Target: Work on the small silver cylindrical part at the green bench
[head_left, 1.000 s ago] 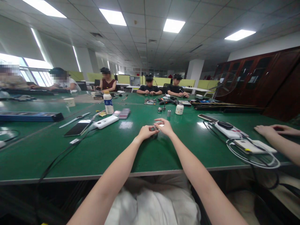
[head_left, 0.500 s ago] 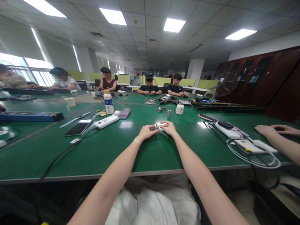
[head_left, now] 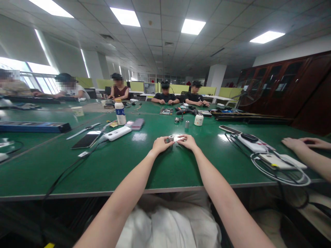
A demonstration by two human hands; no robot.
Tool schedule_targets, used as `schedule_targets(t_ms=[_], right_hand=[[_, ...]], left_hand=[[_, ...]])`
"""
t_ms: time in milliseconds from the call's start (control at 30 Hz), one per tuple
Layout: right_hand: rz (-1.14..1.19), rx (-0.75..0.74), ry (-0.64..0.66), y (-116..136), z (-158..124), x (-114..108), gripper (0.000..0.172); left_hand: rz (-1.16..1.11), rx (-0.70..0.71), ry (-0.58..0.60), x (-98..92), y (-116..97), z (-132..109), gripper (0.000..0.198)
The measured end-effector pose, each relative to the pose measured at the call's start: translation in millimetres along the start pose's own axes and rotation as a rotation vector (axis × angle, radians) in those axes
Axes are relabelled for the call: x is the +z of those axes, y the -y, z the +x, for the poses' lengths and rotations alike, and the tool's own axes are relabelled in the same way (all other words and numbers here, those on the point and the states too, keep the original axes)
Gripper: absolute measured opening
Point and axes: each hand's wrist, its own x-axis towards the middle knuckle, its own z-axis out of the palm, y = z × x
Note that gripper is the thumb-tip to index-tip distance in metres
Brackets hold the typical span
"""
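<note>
On the green desk [head_left: 172, 172], a metal cylinder [head_left: 171, 138] is held upright by the left hand [head_left: 160, 145]; whether anything is pinched by the right hand [head_left: 188, 141] cannot be told. Beyond: grey cylinder [head_left: 187, 124] stood near white jar [head_left: 198, 120].

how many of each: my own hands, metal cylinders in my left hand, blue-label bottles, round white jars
Left hand, right hand: 2
Metal cylinder: 1
Blue-label bottle: 1
Round white jar: 1
Total: 5
</note>
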Motion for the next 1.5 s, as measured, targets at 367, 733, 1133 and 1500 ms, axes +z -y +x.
schedule_targets(t_ms=[367, 733, 1133, 1500], right_hand=[[0.153, -0.148, -0.048, 33.5, 0.0, 0.0, 0.025], [0.274, -0.26, 0.016, 52.9, -5.2, 9.1, 0.023], [0.239, -0.253, 0.033, 54.9, -6.9, 8.7, 0.022], [0.193, -0.143, -0.052, 57.6, -5.4, 7.7, 0.017]], left_hand=[[-0.057, 0.008, 0.047, -2.2, -0.2, -0.4, 0.048], [-0.14, 0.045, 0.101, -1.7, -2.2, -0.8, 0.047], [-0.145, 0.069, 0.117, 0.1, 1.3, 1.4, 0.048], [-0.143, 0.059, 0.111, -0.7, 0.5, 0.6, 0.051]])
